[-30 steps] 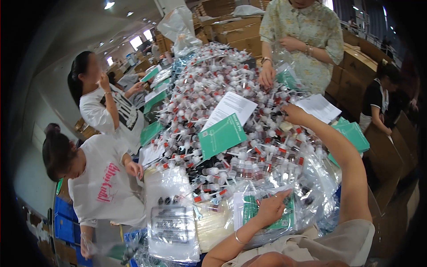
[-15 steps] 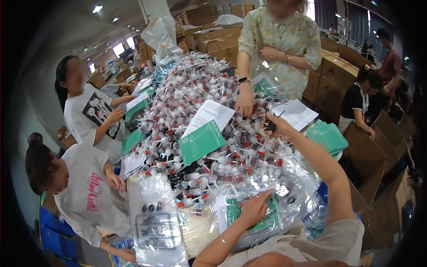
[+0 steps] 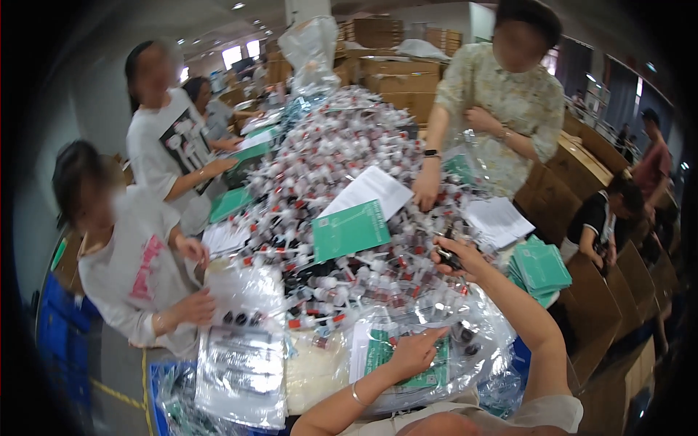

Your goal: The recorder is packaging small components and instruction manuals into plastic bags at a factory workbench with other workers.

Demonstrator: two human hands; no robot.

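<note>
My left hand (image 3: 416, 352) is over a clear plastic bag (image 3: 465, 367) near the table's front edge. Its index finger is stretched out across the film, the other fingers curled. Under the film lie a green booklet (image 3: 379, 354) and a white sheet. Small black pieces (image 3: 471, 349) show at the bag's right side. My right hand (image 3: 469, 263) is raised at the near right of a big heap of small clear bottles with white nozzles and red parts (image 3: 342, 145). Its fingers close around small black parts (image 3: 448, 256), whose exact kind I cannot make out.
Another green booklet (image 3: 352, 231) and white sheets (image 3: 374, 189) lie on the heap. Stacked green booklets (image 3: 539, 270) sit at right, beside cardboard boxes (image 3: 592, 312). Flat clear bags (image 3: 241, 370) lie at front left. Co-workers stand left; another person's hand (image 3: 426, 190) reaches into the heap.
The view has shifted, moving the scene rightward at the back. My right hand has turned, showing more of the black parts. At left, a co-worker's lower hand has risen beside the flat bags.
</note>
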